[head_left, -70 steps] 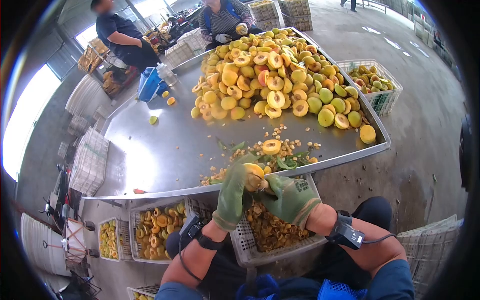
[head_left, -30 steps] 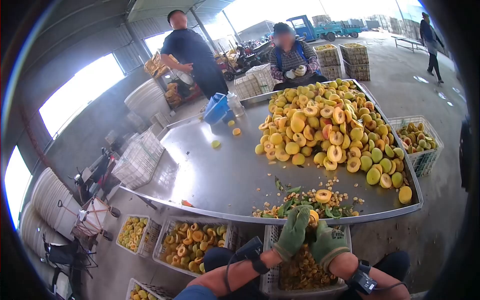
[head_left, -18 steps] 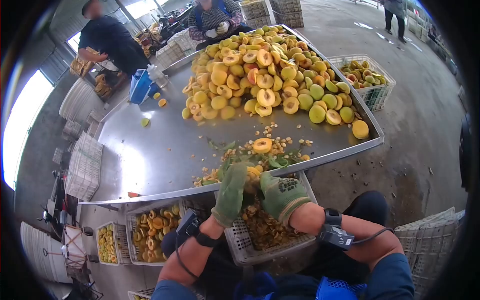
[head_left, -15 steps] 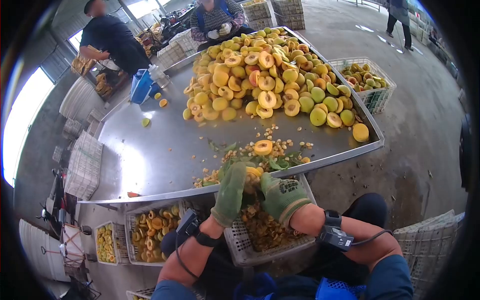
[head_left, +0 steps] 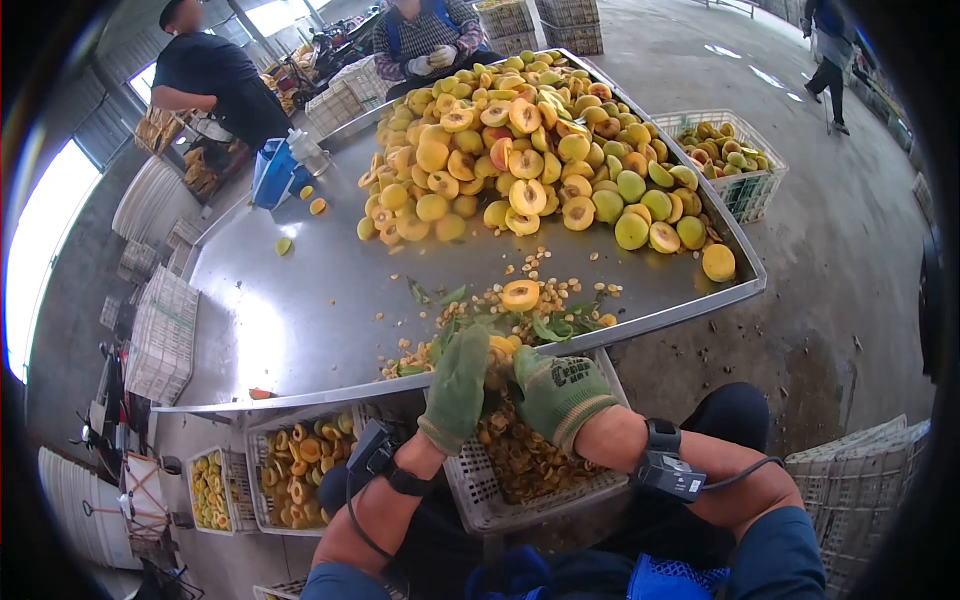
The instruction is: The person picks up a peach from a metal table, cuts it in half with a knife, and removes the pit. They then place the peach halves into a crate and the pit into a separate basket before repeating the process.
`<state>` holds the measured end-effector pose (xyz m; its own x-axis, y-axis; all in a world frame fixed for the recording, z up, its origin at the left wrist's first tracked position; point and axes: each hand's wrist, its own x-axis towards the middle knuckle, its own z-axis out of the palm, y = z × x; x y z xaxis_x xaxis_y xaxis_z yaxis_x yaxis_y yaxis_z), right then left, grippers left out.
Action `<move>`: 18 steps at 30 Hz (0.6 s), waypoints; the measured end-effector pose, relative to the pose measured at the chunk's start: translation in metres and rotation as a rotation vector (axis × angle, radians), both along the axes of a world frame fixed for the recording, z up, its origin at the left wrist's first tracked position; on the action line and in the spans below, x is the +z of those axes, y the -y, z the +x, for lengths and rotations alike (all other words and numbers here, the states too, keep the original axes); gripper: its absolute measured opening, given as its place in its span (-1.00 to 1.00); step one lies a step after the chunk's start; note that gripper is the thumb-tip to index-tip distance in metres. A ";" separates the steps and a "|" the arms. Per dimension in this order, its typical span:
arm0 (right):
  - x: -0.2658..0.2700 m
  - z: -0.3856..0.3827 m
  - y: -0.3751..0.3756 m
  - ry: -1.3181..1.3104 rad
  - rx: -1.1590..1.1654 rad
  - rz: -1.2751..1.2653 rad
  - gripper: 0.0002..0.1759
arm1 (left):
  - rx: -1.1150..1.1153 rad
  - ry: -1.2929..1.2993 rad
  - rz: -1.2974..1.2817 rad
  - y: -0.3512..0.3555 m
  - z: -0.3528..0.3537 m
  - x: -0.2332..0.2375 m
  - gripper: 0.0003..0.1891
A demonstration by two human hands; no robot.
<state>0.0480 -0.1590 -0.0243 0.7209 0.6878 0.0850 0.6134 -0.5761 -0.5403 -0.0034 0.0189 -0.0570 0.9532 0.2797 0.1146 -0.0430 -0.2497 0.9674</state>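
My left hand [head_left: 458, 392], in a green work glove, is closed around a yellow peach half [head_left: 502, 345] at the table's near edge. The matching gloved right hand [head_left: 562, 392] is closed against the same fruit from the other side; its fingertips are partly hidden. Just beyond the hands, pits [head_left: 492, 298], green leaves [head_left: 552, 326] and one cut peach half [head_left: 520, 295] lie on the metal table [head_left: 300, 325]. Below the hands stands a white crate [head_left: 478, 505] with brownish fruit scraps [head_left: 530, 460]. A large pile of peach halves [head_left: 525, 165] covers the table's far part.
Crates of peach halves [head_left: 300, 465] stand under the table's left side, and another crate [head_left: 755, 190] is beyond its right edge. A blue container [head_left: 275, 175] and a clear bottle [head_left: 306, 150] sit at the far left. One gloved person [head_left: 430, 40] sits opposite; two others stand farther away.
My hands stay together on the peach half with little movement. The view has shifted slightly. The person at the back left has turned and moved an arm; the far-right walker has moved.
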 end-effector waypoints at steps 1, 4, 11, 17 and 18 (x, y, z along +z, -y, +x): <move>-0.001 0.000 0.001 0.000 0.013 0.011 -0.74 | -0.008 0.025 0.103 0.001 -0.001 0.003 -0.60; 0.000 0.001 0.003 -0.039 0.045 0.025 -0.73 | 0.005 0.182 0.500 0.004 -0.002 0.014 -0.62; 0.005 -0.011 -0.002 -0.222 0.009 0.058 -0.69 | 0.118 0.230 0.659 0.013 -0.005 0.015 -0.60; 0.009 -0.020 -0.005 -0.302 0.002 0.135 -0.70 | 0.231 0.155 0.235 0.037 -0.010 0.025 -0.57; 0.010 -0.020 -0.005 -0.313 0.008 0.145 -0.70 | 0.236 0.166 0.180 0.040 -0.010 0.028 -0.57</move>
